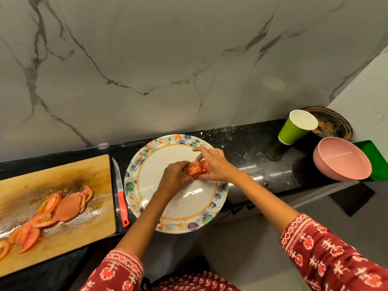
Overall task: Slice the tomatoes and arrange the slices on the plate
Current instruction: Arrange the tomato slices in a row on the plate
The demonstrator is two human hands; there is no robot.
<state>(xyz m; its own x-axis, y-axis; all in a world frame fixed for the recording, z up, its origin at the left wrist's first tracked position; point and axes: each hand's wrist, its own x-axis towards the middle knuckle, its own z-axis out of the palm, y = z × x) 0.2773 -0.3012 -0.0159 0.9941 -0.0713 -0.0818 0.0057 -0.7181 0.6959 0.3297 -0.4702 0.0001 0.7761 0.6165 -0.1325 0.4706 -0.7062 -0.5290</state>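
While a cluster of tomato slices [196,169] (red-orange, wet, seed pockets exposed) is held over the floral-rimmed plate [144,198], it is pinched by the curled fingers of both the left hand [174,177] and right hand [214,164]. Further slices [63,204] are noted on the wooden cutting board [84,169], beside the red-handled knife [121,198].

A single head-worn camera looks forward and steeply down from above the counter [247,156], close enough that both forearms reach in from the near edge. It faces the marble wall [168,59] at the far side (the wide lens bends the edges). The cutting board [69,173] runs off the left; a pink bowl [344,164] sits far right.
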